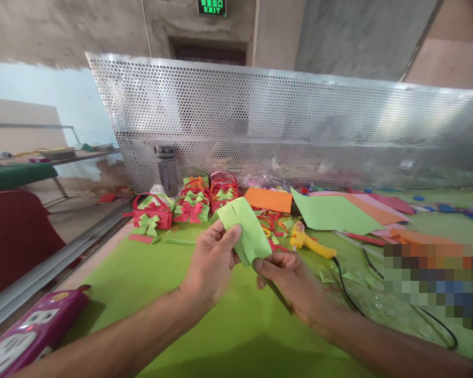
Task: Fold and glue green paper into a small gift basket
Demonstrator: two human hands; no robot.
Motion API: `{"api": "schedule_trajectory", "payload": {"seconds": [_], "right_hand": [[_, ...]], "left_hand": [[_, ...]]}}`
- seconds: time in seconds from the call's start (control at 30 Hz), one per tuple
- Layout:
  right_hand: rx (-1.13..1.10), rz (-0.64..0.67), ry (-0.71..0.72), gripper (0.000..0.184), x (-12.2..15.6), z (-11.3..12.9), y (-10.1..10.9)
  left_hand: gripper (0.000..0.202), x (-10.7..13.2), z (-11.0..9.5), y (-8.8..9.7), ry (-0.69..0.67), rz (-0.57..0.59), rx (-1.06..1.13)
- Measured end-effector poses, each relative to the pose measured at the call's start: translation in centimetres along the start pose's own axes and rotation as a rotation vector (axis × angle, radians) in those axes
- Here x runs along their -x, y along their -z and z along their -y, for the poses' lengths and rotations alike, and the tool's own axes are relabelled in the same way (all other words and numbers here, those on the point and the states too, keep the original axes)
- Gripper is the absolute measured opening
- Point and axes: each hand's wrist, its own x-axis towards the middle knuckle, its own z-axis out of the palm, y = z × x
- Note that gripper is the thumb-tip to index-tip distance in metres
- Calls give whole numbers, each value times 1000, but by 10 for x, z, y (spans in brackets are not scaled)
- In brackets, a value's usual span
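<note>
A light green piece of craft sheet (pixel 245 231), paper or foam, is held up over the table with slits or folds running along it. My left hand (pixel 215 257) pinches its left edge, thumb on the front face. At its lower right corner my right hand (pixel 286 273) is closed, thumb and fingers gripping the sheet. A thin dark strip (pixel 280 298) sticks out below my right hand; its kind I cannot make out. Beyond the hands stand several small red and green baskets (pixel 191 207) with bows. A yellow hot glue gun (pixel 311 244) lies to the right.
The table (pixel 142 294) is covered in green. Orange (pixel 268 199) and green sheets (pixel 335 210) lie behind the glue gun, whose black cord (pixel 347 289) runs right. A grey bottle (pixel 167 170) stands by the perforated metal panel (pixel 205 105). A purple power strip (pixel 43 325) lies front left.
</note>
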Motion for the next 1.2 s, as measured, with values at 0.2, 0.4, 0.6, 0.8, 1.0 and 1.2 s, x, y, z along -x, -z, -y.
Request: {"api": "schedule_trajectory", "payload": {"seconds": [0.2,0.4,0.6,0.8,1.0,1.2], "right_hand": [[2,19,7,36,1,3,-1],[-17,39,40,39,0,2,-3],[57,-88,209,39,-4,11,4],[307,-290,663,15,-3,27,23],[576,-307,955,9,9,42,27],[705,-264,989,4,10,43,27]], "left_hand": [[17,0,-1,-1,31,-26,4],[13,-1,2,1,26,-19,-49],[8,-1,-13,3,-252,90,-597],[27,0,-17,9,-381,220,-1168],[31,2,-14,7,-404,295,-1226],[30,7,-12,3,-368,299,-1165]]}}
